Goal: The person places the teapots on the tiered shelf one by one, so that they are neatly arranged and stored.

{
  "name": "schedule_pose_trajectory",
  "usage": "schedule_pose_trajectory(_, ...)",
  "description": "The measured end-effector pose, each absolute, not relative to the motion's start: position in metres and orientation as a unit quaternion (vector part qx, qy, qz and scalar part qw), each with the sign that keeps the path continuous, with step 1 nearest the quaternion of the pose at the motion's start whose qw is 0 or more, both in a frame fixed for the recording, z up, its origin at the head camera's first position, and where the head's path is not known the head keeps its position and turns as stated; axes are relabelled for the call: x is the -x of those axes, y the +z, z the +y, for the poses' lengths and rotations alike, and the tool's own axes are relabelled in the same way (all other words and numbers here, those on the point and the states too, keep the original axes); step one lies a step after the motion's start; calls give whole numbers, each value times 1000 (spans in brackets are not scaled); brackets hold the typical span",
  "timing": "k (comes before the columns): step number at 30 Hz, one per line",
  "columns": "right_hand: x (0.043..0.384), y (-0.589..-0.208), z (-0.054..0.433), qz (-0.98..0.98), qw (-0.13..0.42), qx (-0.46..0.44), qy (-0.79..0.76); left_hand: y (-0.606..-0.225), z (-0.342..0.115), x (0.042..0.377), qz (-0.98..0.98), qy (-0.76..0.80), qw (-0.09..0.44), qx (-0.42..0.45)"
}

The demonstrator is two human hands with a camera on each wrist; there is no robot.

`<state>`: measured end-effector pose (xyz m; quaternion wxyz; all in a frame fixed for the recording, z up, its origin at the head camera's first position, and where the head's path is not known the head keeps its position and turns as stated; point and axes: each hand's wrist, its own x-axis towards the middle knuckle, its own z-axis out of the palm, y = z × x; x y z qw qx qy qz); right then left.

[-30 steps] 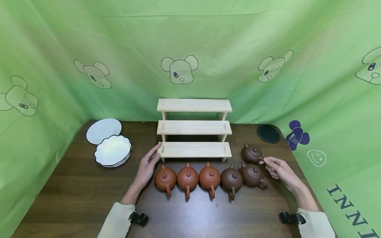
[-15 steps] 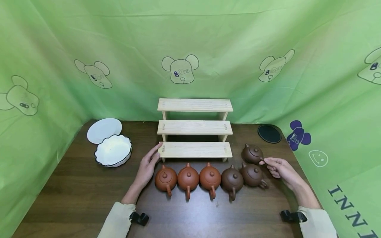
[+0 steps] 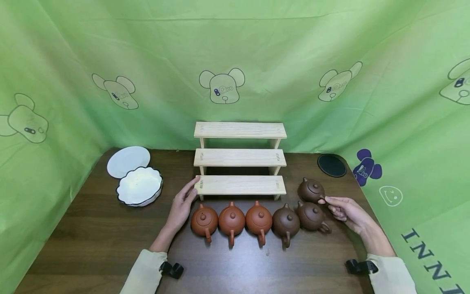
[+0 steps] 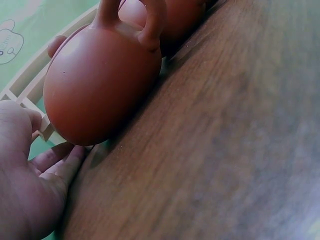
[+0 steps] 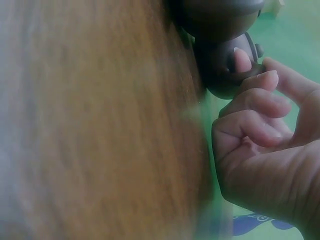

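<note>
My right hand [image 3: 346,210] pinches the handle of the rearmost dark brown teapot [image 3: 310,190]; in the right wrist view a fingertip pokes through the handle loop while the other fingers curl below. Just in front of it sits a second dark brown teapot [image 3: 311,215], its handle turned to the right. My left hand [image 3: 181,204] rests its fingers at the left end of the lowest step of a wooden three-step stand [image 3: 240,185]. Close beside that hand is the leftmost reddish teapot [image 4: 102,85].
Two more reddish teapots [image 3: 231,220] and another dark brown teapot [image 3: 286,222] continue the row before the stand. At left lie a scalloped white bowl [image 3: 140,187] and a white plate [image 3: 127,160]. A black round coaster [image 3: 331,165] lies back right, near the green cloth [image 3: 407,163].
Almost nothing differs: the right hand's fingers shift slightly on the teapot handle. The left hand and all teapots stay in place.
</note>
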<state>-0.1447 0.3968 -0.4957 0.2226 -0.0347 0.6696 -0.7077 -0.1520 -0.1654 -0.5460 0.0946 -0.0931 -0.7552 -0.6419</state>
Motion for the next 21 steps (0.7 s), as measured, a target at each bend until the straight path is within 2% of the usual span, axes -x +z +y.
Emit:
schedule_pose_trajectory(8,142,-488,396,639,218,28,-737,-571,-174,164,-757,-647,63,73)
schedule_pose_trajectory(15,139,-469,392,602,200,23,-773,-567,-173,160,-759,-636,94,102)
schedule_pose_trajectory(21,135,-454,385,560,197,43,-804,-563,-172,159,-754,-643,86,105)
